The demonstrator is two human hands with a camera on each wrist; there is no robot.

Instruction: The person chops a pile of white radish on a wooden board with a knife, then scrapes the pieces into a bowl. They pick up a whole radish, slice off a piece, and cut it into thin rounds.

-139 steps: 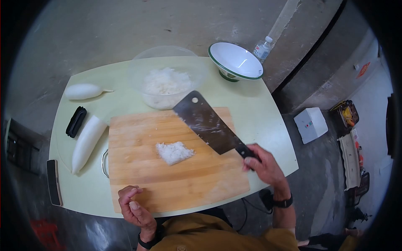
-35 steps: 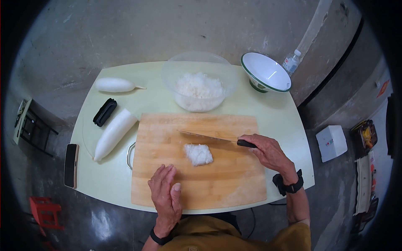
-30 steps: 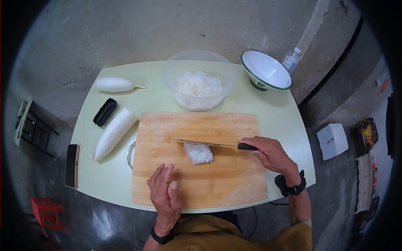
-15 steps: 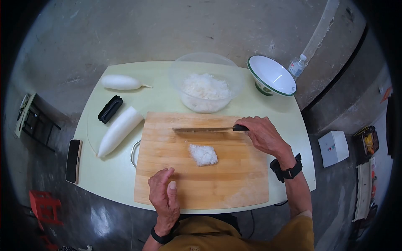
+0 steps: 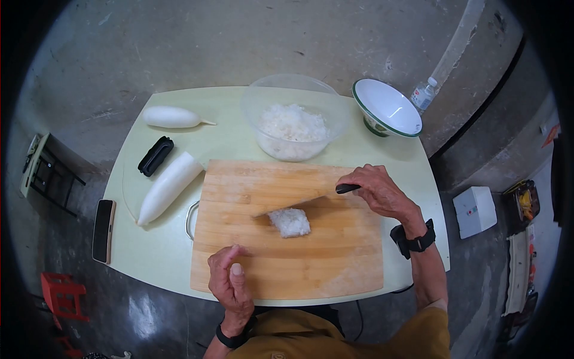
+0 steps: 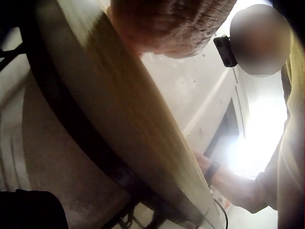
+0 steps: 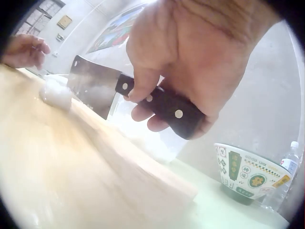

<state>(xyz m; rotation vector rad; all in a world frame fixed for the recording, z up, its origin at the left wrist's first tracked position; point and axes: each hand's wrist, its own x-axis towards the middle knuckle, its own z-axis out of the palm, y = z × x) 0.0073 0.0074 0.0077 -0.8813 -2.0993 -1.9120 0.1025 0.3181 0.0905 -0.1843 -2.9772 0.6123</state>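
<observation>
My right hand [image 5: 382, 190] grips a cleaver [image 7: 90, 86] by its black riveted handle, fingers wrapped round it in the right wrist view. In the head view the blade is steeply edge-on, right at the far side of a small pile of finely chopped white radish [image 5: 291, 224]. That pile sits in the middle of a wooden cutting board [image 5: 335, 263]. My left hand [image 5: 229, 282], fingers loosely bent and holding nothing, is over the board's front left corner. In the left wrist view only part of the left hand [image 6: 171, 24] shows, beside the table edge.
Behind the board stands a clear plastic bowl [image 5: 251, 122] of chopped white radish. A green-rimmed bowl [image 5: 387, 107] and a water bottle [image 5: 424, 94] are at the back right. Two white radishes, a whole one [image 5: 171, 116] and a cut one [image 5: 170, 188], a black case [image 5: 156, 157] and a phone [image 5: 103, 231] lie left.
The cleaver, earlier held up flat over the board, has come down to the pile's far side, lifting away and returning within the last second. The left hand has curled slightly and shifted back.
</observation>
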